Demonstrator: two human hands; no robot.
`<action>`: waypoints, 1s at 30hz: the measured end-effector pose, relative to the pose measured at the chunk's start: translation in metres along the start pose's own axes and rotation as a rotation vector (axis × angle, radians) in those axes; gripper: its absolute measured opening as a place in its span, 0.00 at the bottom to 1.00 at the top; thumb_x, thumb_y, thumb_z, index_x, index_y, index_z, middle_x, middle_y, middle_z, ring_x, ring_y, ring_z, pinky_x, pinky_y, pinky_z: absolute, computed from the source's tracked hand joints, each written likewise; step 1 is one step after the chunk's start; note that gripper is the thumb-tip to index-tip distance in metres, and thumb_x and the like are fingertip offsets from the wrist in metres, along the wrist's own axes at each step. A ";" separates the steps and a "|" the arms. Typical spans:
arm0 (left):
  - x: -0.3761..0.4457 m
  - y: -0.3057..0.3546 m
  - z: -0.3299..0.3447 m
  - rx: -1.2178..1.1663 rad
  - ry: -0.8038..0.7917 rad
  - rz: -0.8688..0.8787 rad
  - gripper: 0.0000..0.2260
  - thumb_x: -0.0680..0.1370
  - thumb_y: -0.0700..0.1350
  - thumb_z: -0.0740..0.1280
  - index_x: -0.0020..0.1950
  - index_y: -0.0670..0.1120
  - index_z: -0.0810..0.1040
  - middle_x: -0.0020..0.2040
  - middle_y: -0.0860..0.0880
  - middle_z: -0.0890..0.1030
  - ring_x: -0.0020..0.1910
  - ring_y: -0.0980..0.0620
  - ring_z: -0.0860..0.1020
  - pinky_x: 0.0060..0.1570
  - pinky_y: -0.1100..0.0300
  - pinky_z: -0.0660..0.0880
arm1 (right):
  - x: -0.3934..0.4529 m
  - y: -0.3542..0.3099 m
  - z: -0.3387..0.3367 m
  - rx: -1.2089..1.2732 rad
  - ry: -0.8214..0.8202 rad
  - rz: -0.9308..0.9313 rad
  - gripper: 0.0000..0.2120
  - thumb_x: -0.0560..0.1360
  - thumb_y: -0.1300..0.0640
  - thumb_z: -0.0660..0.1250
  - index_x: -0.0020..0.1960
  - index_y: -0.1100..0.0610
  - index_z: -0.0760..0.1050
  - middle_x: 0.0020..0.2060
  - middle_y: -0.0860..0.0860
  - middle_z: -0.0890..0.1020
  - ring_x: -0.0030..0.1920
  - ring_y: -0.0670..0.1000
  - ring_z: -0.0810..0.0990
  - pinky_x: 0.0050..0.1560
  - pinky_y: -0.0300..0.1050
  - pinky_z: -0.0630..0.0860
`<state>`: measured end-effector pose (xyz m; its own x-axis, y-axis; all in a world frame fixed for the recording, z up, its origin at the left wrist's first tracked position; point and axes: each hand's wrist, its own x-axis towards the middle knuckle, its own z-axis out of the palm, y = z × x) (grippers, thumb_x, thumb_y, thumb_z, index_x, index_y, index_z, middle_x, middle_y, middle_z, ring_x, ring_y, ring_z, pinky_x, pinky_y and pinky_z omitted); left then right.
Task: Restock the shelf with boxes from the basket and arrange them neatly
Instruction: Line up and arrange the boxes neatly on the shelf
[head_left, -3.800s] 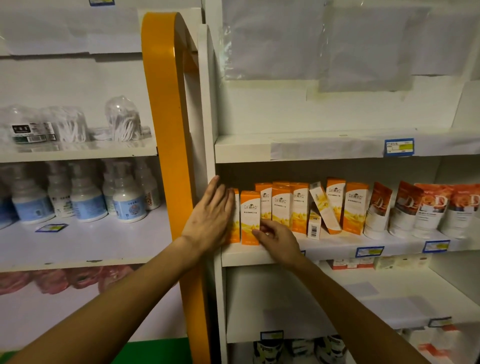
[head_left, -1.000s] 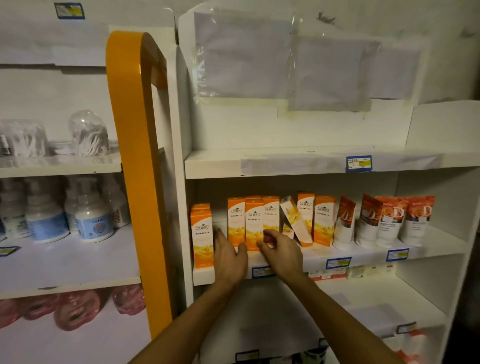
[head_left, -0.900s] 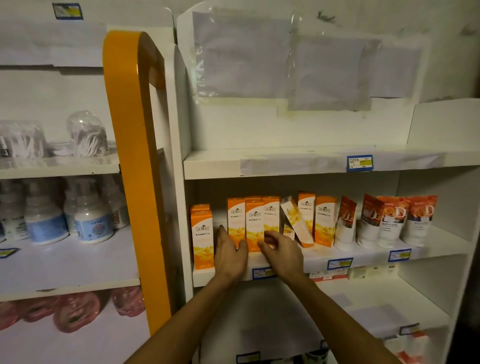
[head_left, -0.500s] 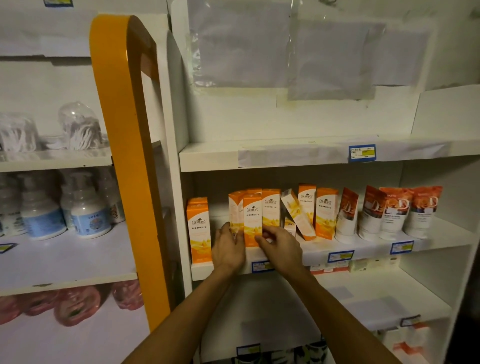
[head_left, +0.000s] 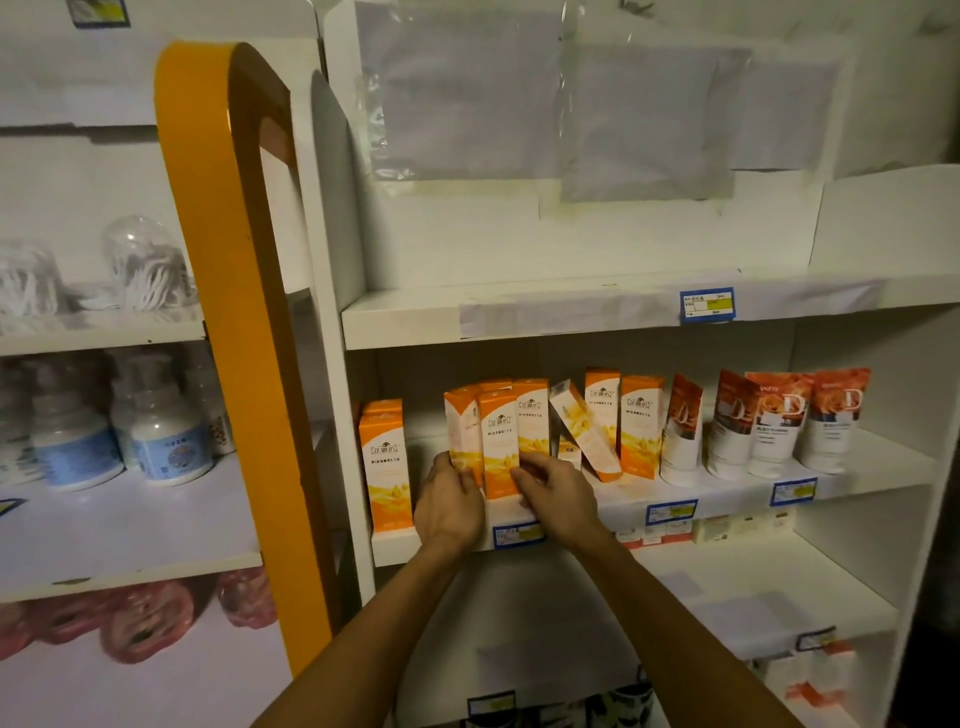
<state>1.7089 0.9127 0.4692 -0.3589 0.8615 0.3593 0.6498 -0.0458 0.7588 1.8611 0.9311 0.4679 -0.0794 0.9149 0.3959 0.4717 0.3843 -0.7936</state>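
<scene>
Orange-and-white boxes stand on the white middle shelf (head_left: 587, 512). One box (head_left: 385, 462) stands alone at the left end. A cluster of boxes (head_left: 497, 441) sits between my hands: my left hand (head_left: 451, 505) presses its left side, where one box is turned at an angle, and my right hand (head_left: 558, 493) grips the lower right. Right of them one box (head_left: 584, 431) leans tilted against two upright boxes (head_left: 623, 421). No basket is in view.
Orange-and-white tubes (head_left: 769, 421) fill the shelf's right part. An orange upright frame (head_left: 244, 332) divides the units. The left unit holds pump bottles (head_left: 156, 431) and cotton swab tubs (head_left: 140, 265). Small packs sit on the shelf below (head_left: 727, 527). Blue price tags line the edges.
Both hands have closed in on the cluster of boxes; the left hand moved from the far-left box to the cluster's left side. The cluster's left box now stands turned at an angle.
</scene>
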 end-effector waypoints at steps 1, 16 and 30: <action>-0.001 -0.001 -0.001 -0.003 -0.008 0.025 0.14 0.83 0.54 0.58 0.65 0.49 0.69 0.61 0.48 0.79 0.57 0.48 0.81 0.53 0.50 0.81 | 0.001 0.000 0.000 0.007 -0.008 0.009 0.18 0.80 0.49 0.65 0.69 0.51 0.74 0.59 0.48 0.82 0.42 0.44 0.84 0.47 0.41 0.83; -0.010 0.000 -0.010 0.040 -0.144 0.112 0.23 0.80 0.50 0.64 0.74 0.51 0.60 0.66 0.48 0.76 0.61 0.47 0.79 0.56 0.46 0.80 | -0.010 -0.016 0.000 -0.085 -0.069 -0.031 0.21 0.79 0.41 0.64 0.69 0.46 0.73 0.61 0.45 0.81 0.58 0.48 0.81 0.57 0.49 0.79; -0.022 -0.008 -0.014 -0.020 -0.228 0.185 0.29 0.75 0.49 0.66 0.74 0.56 0.60 0.69 0.54 0.72 0.67 0.50 0.74 0.61 0.47 0.78 | -0.004 -0.021 0.001 -0.117 -0.222 -0.059 0.19 0.81 0.41 0.58 0.68 0.46 0.73 0.64 0.45 0.79 0.61 0.48 0.79 0.62 0.52 0.77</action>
<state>1.7020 0.8871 0.4635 -0.0748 0.9288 0.3629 0.6763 -0.2202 0.7030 1.8509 0.9198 0.4827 -0.2944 0.9012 0.3182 0.5582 0.4324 -0.7082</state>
